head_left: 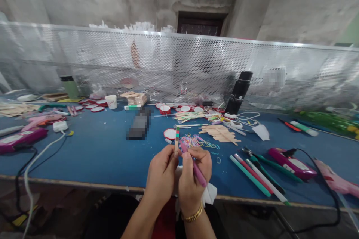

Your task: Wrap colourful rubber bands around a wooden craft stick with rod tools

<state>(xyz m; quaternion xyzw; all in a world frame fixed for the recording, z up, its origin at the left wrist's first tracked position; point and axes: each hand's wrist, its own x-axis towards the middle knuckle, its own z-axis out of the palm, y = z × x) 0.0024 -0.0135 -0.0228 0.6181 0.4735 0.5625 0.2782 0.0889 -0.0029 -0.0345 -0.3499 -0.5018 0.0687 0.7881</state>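
My left hand pinches a wooden stick that stands upright, its top banded in green, red and teal. My right hand is closed round a purple marker, with the marker's upper end pointing toward the stick. Whether the marker touches the stick is too small to tell. Just beyond my hands lie a pile of small coloured rubber bands and a round white disc with a red rim. Plain wooden sticks are fanned out to the right of them.
Teal, red and white markers lie at right beside green-handled pliers and a purple device. A black bottle stands before the perforated metal screen. A white cup and a cable are at left.
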